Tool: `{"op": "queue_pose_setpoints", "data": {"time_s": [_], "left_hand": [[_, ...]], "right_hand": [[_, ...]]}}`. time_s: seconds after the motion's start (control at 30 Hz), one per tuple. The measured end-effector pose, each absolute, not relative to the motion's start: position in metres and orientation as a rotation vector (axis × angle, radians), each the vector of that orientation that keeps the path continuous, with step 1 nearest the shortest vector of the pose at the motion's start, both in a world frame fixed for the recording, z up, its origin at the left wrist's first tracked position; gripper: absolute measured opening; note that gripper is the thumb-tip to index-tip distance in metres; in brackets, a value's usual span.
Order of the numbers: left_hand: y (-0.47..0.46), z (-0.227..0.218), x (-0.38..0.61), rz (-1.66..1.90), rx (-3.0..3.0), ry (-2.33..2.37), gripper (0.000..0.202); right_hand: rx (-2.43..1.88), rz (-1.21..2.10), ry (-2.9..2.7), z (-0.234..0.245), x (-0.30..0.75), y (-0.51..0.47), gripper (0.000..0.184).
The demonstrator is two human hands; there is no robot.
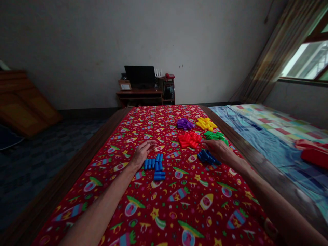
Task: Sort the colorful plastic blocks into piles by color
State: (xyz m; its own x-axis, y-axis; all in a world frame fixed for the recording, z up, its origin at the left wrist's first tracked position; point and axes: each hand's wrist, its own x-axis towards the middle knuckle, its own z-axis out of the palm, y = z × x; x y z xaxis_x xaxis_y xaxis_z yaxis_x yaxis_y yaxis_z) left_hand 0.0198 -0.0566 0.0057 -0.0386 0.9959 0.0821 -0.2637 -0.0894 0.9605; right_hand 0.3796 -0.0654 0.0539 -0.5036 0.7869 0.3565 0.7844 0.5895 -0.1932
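My left hand (pixel 144 152) rests on the cloth beside an arrangement of small blue plastic tube-like pieces (pixel 156 165), its fingers loosely stretched and holding nothing visible. Some of these pieces stand in a row, with others lined up beside and below it. To the right, my right hand (pixel 219 150) hovers over a loose pile of dark blue pieces (pixel 207 156). Its fingers reach left between a red pile (pixel 189 140) and a green pile (pixel 215 136), and I see nothing in them. The palm side of this hand is hidden.
A purple pile (pixel 185 124) and a yellow pile (pixel 206 123) lie farther back. The red patterned cloth (pixel 189 191) covers a dark wooden table. A bed (pixel 256 136) adjoins its right side. Against the far wall stands a desk (pixel 139 92) with a monitor (pixel 140 76).
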Motion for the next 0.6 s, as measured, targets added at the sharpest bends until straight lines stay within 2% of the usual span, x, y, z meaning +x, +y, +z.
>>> {"op": "queue_pose_setpoints", "data": {"time_s": [0.13,0.3,0.43,0.6], "left_hand": [[-0.057,0.005,0.019,1.403,1.064,0.989,0.028],[-0.058,0.005,0.020,1.422,1.076,0.998,0.024],[-0.058,0.004,0.020,1.425,1.064,0.992,0.022],[-0.057,0.002,0.020,1.410,1.049,0.974,0.024]], "right_hand": [[-1.002,0.143,-2.475,0.059,0.324,-0.070,0.029],[-0.622,0.189,-2.695,0.036,0.231,-0.072,0.026],[-0.556,0.176,-2.850,0.021,0.202,-0.065,0.024],[-0.699,0.489,-2.642,0.025,0.232,-0.059,0.019]]}}
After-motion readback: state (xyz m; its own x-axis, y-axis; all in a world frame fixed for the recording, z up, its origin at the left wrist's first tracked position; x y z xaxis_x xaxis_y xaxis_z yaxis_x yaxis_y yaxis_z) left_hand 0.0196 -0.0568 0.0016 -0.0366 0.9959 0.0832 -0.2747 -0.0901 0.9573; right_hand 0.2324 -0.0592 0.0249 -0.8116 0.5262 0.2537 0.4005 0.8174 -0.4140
